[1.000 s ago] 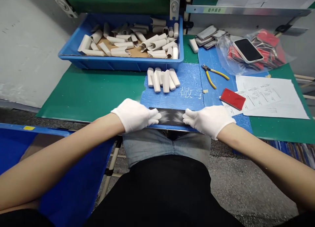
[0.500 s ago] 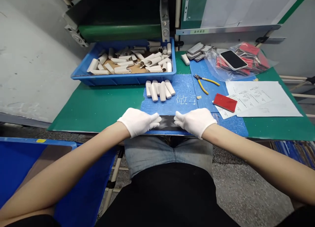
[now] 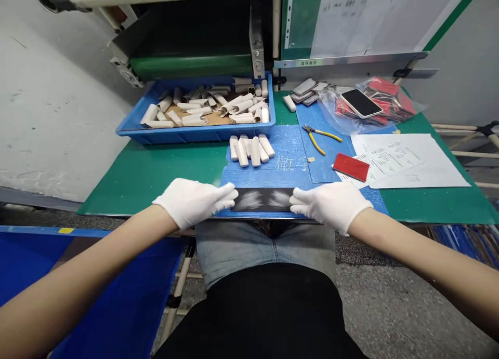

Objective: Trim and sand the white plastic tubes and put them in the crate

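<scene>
A black strip, which looks like sandpaper, lies flat at the table's front edge with two whitish, powdery smears on it. My left hand, in a white glove, rests at the strip's left end with its fingers pressed together. At the right end is my right hand, gloved too, fingers closed and pointing inward. Whatever either hand pinches is hidden by the white fingers. Just beyond the strip, several off-white plastic shells lie in a small cluster on the blue surface.
Behind stands a blue tray of similar shells, under a green roller. To the right are yellow-handled cutters, a red block, paper sheets, and a phone on a plastic bag of red pieces.
My hands have moved apart, from near the strip's middle out to its two ends. More of the black strip and its white smears now shows. The view has shifted slightly.
</scene>
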Demonstrator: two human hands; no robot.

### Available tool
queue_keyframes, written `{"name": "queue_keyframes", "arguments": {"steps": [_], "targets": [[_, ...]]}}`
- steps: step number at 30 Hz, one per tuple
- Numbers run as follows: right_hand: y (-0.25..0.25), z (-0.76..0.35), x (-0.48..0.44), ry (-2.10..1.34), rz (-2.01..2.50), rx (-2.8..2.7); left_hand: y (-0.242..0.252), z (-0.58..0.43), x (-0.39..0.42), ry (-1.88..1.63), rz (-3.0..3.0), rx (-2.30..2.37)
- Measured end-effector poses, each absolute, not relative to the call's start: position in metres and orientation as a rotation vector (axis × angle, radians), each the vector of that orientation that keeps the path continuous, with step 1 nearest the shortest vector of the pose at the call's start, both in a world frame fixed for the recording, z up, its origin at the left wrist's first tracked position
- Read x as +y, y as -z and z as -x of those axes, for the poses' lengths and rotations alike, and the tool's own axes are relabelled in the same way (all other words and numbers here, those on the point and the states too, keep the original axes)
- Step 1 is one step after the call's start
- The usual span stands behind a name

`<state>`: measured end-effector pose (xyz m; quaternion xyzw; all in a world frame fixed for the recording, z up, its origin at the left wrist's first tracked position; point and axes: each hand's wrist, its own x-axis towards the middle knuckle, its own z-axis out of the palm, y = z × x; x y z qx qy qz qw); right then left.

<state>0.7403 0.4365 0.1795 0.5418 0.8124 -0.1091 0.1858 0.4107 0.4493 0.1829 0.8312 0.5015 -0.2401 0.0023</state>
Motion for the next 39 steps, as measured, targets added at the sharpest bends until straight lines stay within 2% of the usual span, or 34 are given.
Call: {"name": "queue_keyframes", "arguments": {"steps": [5, 11, 16, 27, 32, 39], "targets": [[-0.169, -0.752, 0.426, 0.008, -1.749, 2.312, -0.173, -0.407, 0.441, 0.517, -2.575, 1.788], [-0.128, -0.756, 0.424, 0.307, -1.691, 2.359, -0.138, -0.402, 0.435, 0.508, -2.613, 1.682], [-0.104, -0.73, 0.436, 0.098, -1.567, 2.591, -0.116, -0.411, 0.455, 0.362, -2.777, 1.489], [-0.11, -0.723, 0.441, 0.074, -1.564, 2.56, -0.115, -0.42, 0.47, 0.384, -2.864, 1.282], [-0.111, -0.722, 0.437, 0.062, -1.682, 2.501, -0.111, -0.423, 0.468, 0.267, -2.813, 1.372], [-0.11, -0.725, 0.438, 0.12, -1.739, 2.501, -0.113, -0.425, 0.47, 0.371, -2.832, 1.365]]}}
